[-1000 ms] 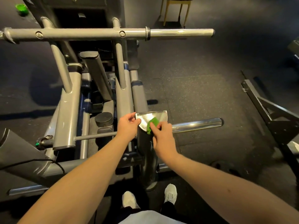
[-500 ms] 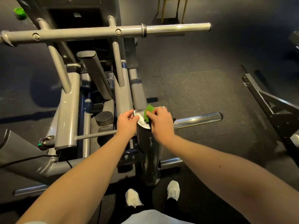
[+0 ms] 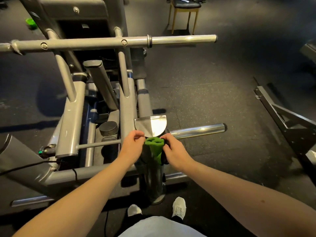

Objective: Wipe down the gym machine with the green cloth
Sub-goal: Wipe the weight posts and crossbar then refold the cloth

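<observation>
The grey gym machine fills the left half of the view, with a shiny half-round metal plate on top of a dark upright post in front of me. Just below that plate hangs the green cloth, bunched and drooping down the post. My right hand pinches the cloth's right edge. My left hand is at its left edge with fingertips curled together at the plate's lower rim; whether it touches the cloth is unclear.
A chrome peg sticks out to the right behind my hands. A long grey bar crosses the machine farther back. A black frame stands on the rubber floor at right, a wooden chair at the back. My white shoes are below.
The cloth has come off the top of the metal plate and now hangs below it between my hands. Both hands have dropped toward me, leaving the plate uncovered.
</observation>
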